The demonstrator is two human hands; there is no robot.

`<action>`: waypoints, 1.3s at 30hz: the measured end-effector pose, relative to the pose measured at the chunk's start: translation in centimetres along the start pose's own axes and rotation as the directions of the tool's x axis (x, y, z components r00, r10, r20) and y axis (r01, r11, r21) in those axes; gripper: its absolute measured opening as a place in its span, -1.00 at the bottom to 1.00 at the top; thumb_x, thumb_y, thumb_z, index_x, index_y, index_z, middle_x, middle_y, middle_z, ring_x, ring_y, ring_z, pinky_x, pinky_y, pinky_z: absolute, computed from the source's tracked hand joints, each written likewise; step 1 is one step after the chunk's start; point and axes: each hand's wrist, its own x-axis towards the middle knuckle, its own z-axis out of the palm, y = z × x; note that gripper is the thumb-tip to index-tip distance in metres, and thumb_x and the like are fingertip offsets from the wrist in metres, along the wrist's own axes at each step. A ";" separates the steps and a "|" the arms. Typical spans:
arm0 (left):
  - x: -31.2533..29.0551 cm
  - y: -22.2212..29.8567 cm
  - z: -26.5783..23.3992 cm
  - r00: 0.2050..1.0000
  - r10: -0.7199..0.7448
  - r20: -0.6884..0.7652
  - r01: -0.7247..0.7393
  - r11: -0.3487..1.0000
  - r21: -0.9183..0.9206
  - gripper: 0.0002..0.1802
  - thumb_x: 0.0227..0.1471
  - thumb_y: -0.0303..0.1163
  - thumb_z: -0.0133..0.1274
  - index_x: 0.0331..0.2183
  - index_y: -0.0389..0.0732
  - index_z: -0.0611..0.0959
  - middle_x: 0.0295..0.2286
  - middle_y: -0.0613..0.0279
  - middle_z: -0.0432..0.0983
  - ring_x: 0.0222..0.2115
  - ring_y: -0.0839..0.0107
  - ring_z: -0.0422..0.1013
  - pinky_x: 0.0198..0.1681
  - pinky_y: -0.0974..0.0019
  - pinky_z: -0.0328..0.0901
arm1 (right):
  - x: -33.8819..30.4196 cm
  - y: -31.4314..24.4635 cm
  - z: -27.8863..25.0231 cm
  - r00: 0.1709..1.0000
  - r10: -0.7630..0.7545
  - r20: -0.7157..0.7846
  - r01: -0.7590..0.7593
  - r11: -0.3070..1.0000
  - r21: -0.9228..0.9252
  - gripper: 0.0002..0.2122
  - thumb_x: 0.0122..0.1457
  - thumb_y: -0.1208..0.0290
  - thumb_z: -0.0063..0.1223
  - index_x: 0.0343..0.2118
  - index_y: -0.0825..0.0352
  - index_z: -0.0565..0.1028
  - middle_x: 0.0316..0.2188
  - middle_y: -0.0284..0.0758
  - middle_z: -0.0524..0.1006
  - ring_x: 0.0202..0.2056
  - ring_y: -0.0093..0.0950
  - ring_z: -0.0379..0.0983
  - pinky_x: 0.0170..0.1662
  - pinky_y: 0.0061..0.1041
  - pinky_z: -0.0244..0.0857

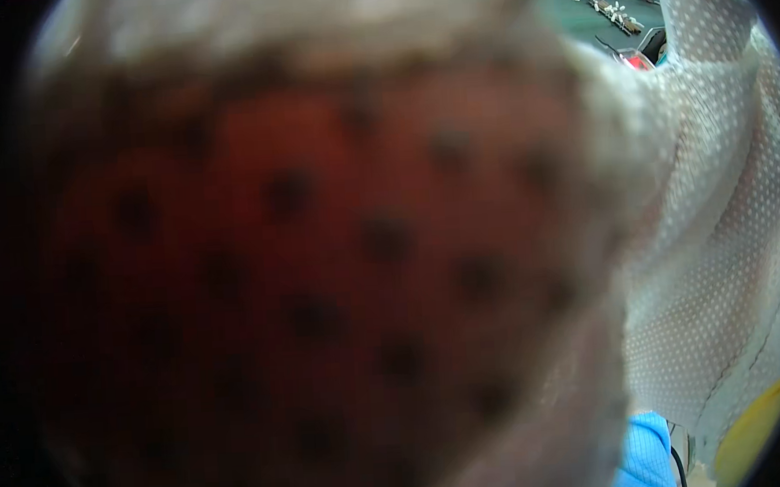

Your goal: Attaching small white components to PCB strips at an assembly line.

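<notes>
A white dotted work glove fills most of the head view, very close to the lens. It appears to be on my right hand (711, 227), coming in from the right. Dark dots and a reddish glow show across the blurred part of the glove (365, 271). On the right side the white fabric is sharper, with folds and small pale dots. My fingers are too smeared and close to make out, and no held thing shows. My left hand cannot be told apart anywhere.
Past the glove at the upper right is a dark green work surface (576, 9). On it lie a strip with small white pieces (612, 13) and a clear container with something red (636, 60). Blue cloth (646, 459) and a yellow edge (757, 436) show at the lower right.
</notes>
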 end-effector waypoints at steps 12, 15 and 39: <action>-1.7 -2.0 3.5 0.960 -0.281 -0.013 0.219 0.775 -0.592 -0.43 0.15 0.00 0.01 -0.11 -0.37 0.47 -0.23 0.11 0.50 -0.21 0.31 0.48 -0.05 0.31 0.33 | -1.0 -4.5 -2.3 0.998 0.029 0.061 -0.026 0.999 -0.042 -0.32 0.14 0.33 0.15 0.20 0.48 0.02 0.02 0.10 0.30 -0.15 -0.08 0.51 -0.21 -0.28 0.53; -0.9 -0.9 2.0 0.969 -0.246 -0.025 0.184 0.786 -0.590 -0.38 0.12 0.07 0.00 -0.12 -0.37 0.46 -0.26 0.03 0.53 -0.20 0.29 0.49 -0.07 0.30 0.34 | -0.5 -4.9 -0.6 0.995 0.097 -0.004 -0.094 0.975 0.202 -0.32 0.17 0.32 0.14 0.19 0.56 0.01 -0.01 0.07 0.34 -0.16 -0.18 0.52 -0.10 -0.32 0.48; -0.9 -0.1 0.0 0.989 -0.145 0.007 0.129 0.853 -0.505 -0.46 -0.12 -0.10 0.25 -0.14 -0.25 0.60 -0.32 0.14 0.62 -0.38 0.37 0.57 -0.29 0.39 0.40 | -9.0 -3.2 -3.8 0.504 0.859 -0.088 -0.826 0.450 -0.340 -0.78 0.21 0.41 0.04 -0.13 0.40 0.46 -0.49 -0.37 0.51 -0.72 -0.76 0.23 -0.64 -0.76 0.06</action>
